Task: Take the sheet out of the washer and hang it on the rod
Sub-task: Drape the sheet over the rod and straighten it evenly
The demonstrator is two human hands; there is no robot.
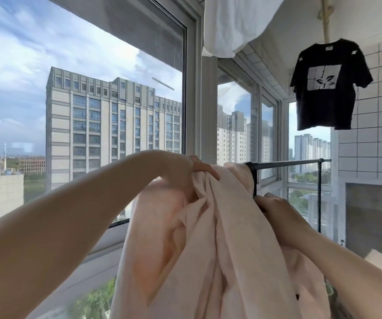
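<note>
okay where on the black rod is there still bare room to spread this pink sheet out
The thin black metal rod is bare from the bunched pale pink sheet to its far end post near the white tiled wall. It is crowded at the near end, where left hand and right hand grip the fabric.

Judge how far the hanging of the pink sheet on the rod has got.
Done: the pink sheet is out of the washer and at the black rod. In hand: the left hand grips bunched fabric, the right hand holds its edge. Left: it hangs crumpled at one end, so spreading remains.
</note>
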